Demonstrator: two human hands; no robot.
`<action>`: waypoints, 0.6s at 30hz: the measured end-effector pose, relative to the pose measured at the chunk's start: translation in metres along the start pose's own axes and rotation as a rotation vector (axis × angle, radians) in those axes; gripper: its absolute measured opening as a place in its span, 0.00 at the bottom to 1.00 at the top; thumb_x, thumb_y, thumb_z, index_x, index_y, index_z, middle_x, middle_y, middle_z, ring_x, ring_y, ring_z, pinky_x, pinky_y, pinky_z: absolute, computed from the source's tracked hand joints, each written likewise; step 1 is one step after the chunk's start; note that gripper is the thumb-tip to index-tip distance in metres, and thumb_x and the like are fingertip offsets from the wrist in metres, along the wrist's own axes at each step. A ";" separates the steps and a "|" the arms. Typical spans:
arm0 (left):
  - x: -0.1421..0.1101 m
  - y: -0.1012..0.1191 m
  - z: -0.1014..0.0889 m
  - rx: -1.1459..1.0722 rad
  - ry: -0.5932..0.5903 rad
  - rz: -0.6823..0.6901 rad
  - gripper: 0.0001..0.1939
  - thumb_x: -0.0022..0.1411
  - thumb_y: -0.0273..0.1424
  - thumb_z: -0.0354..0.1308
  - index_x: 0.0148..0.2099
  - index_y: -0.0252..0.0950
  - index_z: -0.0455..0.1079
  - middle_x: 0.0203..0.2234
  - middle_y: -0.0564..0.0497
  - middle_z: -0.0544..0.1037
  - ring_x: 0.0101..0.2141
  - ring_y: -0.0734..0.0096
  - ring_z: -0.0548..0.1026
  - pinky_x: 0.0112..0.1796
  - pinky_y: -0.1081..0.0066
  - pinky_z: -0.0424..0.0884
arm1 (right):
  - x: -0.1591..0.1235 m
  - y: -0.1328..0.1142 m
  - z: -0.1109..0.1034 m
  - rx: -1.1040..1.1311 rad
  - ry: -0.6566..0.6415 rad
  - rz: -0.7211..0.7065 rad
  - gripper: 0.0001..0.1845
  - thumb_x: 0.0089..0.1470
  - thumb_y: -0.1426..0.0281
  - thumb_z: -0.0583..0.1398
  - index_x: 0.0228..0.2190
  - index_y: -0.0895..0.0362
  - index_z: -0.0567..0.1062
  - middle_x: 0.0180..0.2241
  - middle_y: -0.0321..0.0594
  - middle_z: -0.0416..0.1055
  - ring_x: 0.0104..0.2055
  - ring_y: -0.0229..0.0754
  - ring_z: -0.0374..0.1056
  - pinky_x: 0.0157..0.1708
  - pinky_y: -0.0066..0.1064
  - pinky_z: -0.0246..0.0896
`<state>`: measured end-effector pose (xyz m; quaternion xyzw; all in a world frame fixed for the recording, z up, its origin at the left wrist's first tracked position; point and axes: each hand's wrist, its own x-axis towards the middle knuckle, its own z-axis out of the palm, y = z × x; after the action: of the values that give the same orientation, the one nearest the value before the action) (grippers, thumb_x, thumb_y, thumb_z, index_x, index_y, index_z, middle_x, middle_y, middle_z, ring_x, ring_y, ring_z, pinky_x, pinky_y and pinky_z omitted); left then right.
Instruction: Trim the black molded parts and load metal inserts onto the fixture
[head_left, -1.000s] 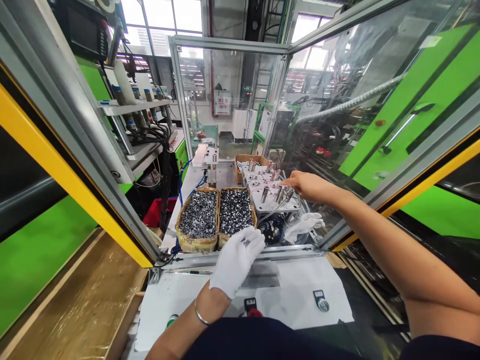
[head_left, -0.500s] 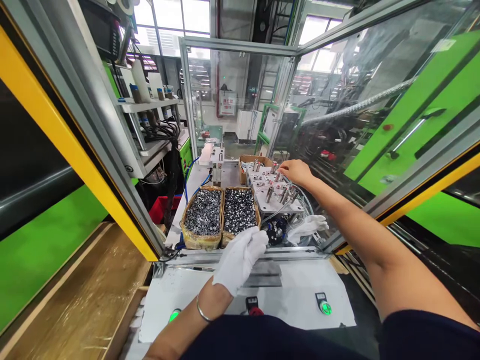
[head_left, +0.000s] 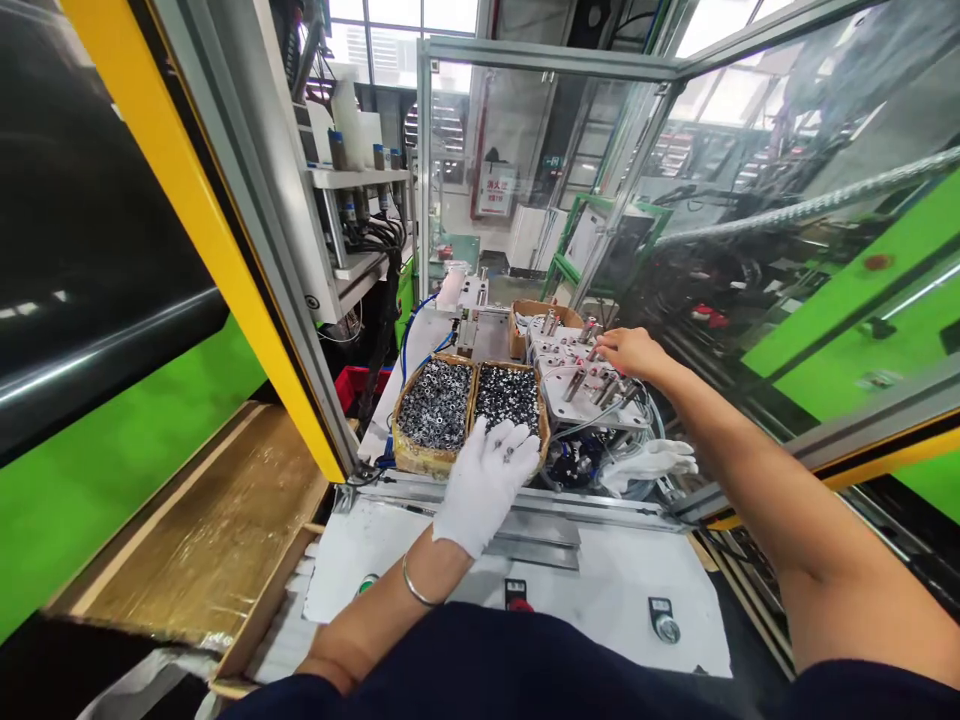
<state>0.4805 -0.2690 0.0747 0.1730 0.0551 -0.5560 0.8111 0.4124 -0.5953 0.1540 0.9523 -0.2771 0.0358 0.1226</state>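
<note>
My left hand [head_left: 487,485], in a white glove, is held palm up in front of the two bins, its fingers slightly curled. A few small metal parts [head_left: 508,453] rest on its palm and fingers. My bare right hand [head_left: 634,352] reaches over a metal fixture plate [head_left: 559,408] that carries several upright pins and small red pieces. Its thumb and fingertips pinch together beside a pin; what they hold is too small to make out. One bin holds grey ring-like parts [head_left: 435,405], the other black and silver parts [head_left: 507,393].
A loose white glove [head_left: 649,465] lies before the fixture beside dark parts and clear tubing. Behind the fixture stands a cardboard box [head_left: 517,345]. A control panel [head_left: 622,600] with buttons is near my body. Aluminium frame posts and transparent panels enclose the station.
My view has swung left. My left hand has turned palm up and its fingers have spread, showing the small parts. My right hand stays over the fixture. The right panel button's green light has gone out.
</note>
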 end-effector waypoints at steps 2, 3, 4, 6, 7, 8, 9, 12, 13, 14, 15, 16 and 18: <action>-0.001 0.000 0.001 -0.029 -0.030 -0.034 0.22 0.69 0.42 0.48 0.44 0.27 0.71 0.46 0.35 0.77 0.50 0.53 0.76 0.47 0.58 0.76 | -0.016 -0.016 -0.014 -0.030 0.084 0.104 0.21 0.59 0.65 0.53 0.51 0.56 0.76 0.54 0.53 0.70 0.54 0.58 0.63 0.46 0.48 0.63; -0.001 0.000 0.002 -0.035 -0.036 -0.047 0.22 0.69 0.43 0.47 0.45 0.27 0.71 0.46 0.35 0.77 0.50 0.52 0.76 0.48 0.57 0.75 | -0.028 -0.030 -0.024 -0.040 0.155 0.117 0.22 0.60 0.65 0.53 0.52 0.57 0.75 0.55 0.54 0.68 0.56 0.59 0.61 0.47 0.50 0.62; -0.001 -0.001 0.003 -0.037 -0.040 -0.058 0.23 0.69 0.43 0.47 0.45 0.27 0.71 0.46 0.35 0.77 0.50 0.52 0.76 0.48 0.57 0.75 | -0.041 -0.047 -0.033 -0.035 0.240 0.060 0.21 0.60 0.66 0.52 0.51 0.58 0.74 0.55 0.55 0.68 0.56 0.59 0.60 0.48 0.49 0.60; -0.001 -0.004 0.005 -0.034 -0.056 -0.070 0.21 0.69 0.42 0.48 0.45 0.27 0.71 0.43 0.38 0.78 0.48 0.55 0.77 0.47 0.58 0.75 | -0.071 -0.088 -0.048 0.048 0.210 -0.247 0.17 0.62 0.66 0.52 0.45 0.57 0.77 0.48 0.53 0.73 0.51 0.53 0.63 0.47 0.42 0.59; 0.000 -0.006 0.006 -0.035 -0.074 -0.069 0.20 0.69 0.41 0.48 0.45 0.28 0.71 0.41 0.40 0.79 0.45 0.59 0.78 0.46 0.60 0.75 | -0.086 -0.109 -0.053 0.097 0.129 -0.433 0.16 0.62 0.67 0.52 0.40 0.56 0.79 0.44 0.50 0.75 0.47 0.49 0.64 0.45 0.38 0.60; 0.001 -0.007 0.007 -0.038 -0.097 -0.062 0.20 0.69 0.40 0.47 0.44 0.29 0.72 0.38 0.42 0.79 0.41 0.63 0.79 0.44 0.63 0.76 | -0.098 -0.128 -0.054 0.143 0.044 -0.608 0.15 0.63 0.67 0.52 0.38 0.55 0.79 0.40 0.47 0.75 0.44 0.46 0.65 0.42 0.35 0.60; 0.001 -0.008 0.007 -0.042 -0.119 -0.055 0.19 0.70 0.39 0.46 0.43 0.29 0.72 0.35 0.44 0.79 0.37 0.67 0.79 0.42 0.66 0.76 | -0.109 -0.143 -0.054 0.171 -0.009 -0.736 0.13 0.62 0.68 0.54 0.36 0.55 0.78 0.37 0.45 0.75 0.41 0.45 0.65 0.40 0.34 0.59; -0.001 -0.008 0.010 -0.043 -0.162 -0.062 0.22 0.71 0.39 0.43 0.39 0.29 0.72 0.30 0.46 0.77 0.31 0.72 0.76 0.39 0.70 0.75 | -0.121 -0.166 -0.045 0.225 -0.088 -0.872 0.09 0.60 0.73 0.57 0.32 0.58 0.78 0.32 0.43 0.73 0.36 0.41 0.63 0.36 0.32 0.57; -0.002 -0.006 0.010 -0.034 -0.165 -0.074 0.22 0.71 0.40 0.43 0.39 0.29 0.72 0.31 0.46 0.77 0.31 0.72 0.76 0.40 0.70 0.75 | -0.120 -0.167 -0.042 0.251 -0.103 -0.864 0.08 0.59 0.73 0.58 0.32 0.59 0.78 0.32 0.43 0.73 0.35 0.41 0.64 0.36 0.32 0.57; -0.003 -0.005 0.011 -0.024 -0.167 -0.082 0.23 0.71 0.41 0.43 0.40 0.29 0.72 0.32 0.45 0.78 0.33 0.71 0.76 0.41 0.69 0.75 | -0.118 -0.164 -0.040 0.287 -0.118 -0.849 0.08 0.58 0.73 0.58 0.32 0.60 0.78 0.32 0.44 0.73 0.35 0.41 0.64 0.35 0.31 0.57; -0.004 -0.004 0.012 -0.015 -0.171 -0.090 0.22 0.70 0.41 0.44 0.41 0.28 0.72 0.33 0.44 0.78 0.34 0.70 0.77 0.43 0.68 0.75 | -0.114 -0.161 -0.040 0.332 -0.136 -0.839 0.08 0.58 0.73 0.59 0.33 0.60 0.79 0.32 0.44 0.73 0.36 0.40 0.65 0.35 0.31 0.58; -0.005 -0.002 0.012 -0.010 -0.179 -0.095 0.22 0.70 0.40 0.44 0.42 0.28 0.72 0.34 0.43 0.78 0.36 0.69 0.77 0.44 0.67 0.74 | -0.111 -0.157 -0.040 0.383 -0.155 -0.835 0.08 0.58 0.73 0.59 0.33 0.60 0.79 0.32 0.44 0.74 0.36 0.40 0.65 0.36 0.30 0.59; -0.005 -0.001 0.013 -0.010 -0.201 -0.098 0.19 0.70 0.36 0.45 0.41 0.28 0.72 0.35 0.44 0.78 0.36 0.70 0.77 0.46 0.67 0.74 | -0.106 -0.152 -0.043 0.475 -0.183 -0.833 0.09 0.59 0.73 0.58 0.35 0.59 0.80 0.33 0.43 0.74 0.37 0.39 0.67 0.37 0.29 0.60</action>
<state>0.4759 -0.2690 0.0881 0.1096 -0.0153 -0.6094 0.7851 0.4041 -0.4055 0.1487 0.9831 0.1337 -0.0380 -0.1188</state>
